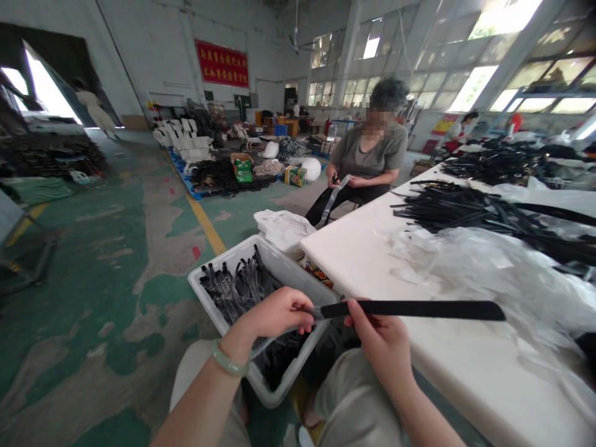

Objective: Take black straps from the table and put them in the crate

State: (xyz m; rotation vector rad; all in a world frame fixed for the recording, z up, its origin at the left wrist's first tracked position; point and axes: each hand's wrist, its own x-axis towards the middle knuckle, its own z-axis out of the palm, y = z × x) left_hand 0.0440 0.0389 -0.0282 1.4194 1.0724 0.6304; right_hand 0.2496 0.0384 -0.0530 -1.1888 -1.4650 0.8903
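My right hand [384, 341] pinches a flat black strap [428, 309] near its left part, and the strap's long free end reaches out to the right over the white table. With closed fingers, my left hand [282, 310] grips a translucent plastic sleeve [318, 313] at the strap's left end. How far the strap sits inside the sleeve I cannot tell. Below my left hand stands a pale plastic bin [298, 366], holding many black strips that look wrapped in clear plastic. A green bangle [229, 360] circles my left wrist.
The white table [354, 261] lies to the right, bearing piled black straps [465, 208] and crumpled clear plastic [475, 254]. A white bag [284, 230] rests behind the bin. Across the corner sits a person [372, 149] handling a translucent strip [333, 198].
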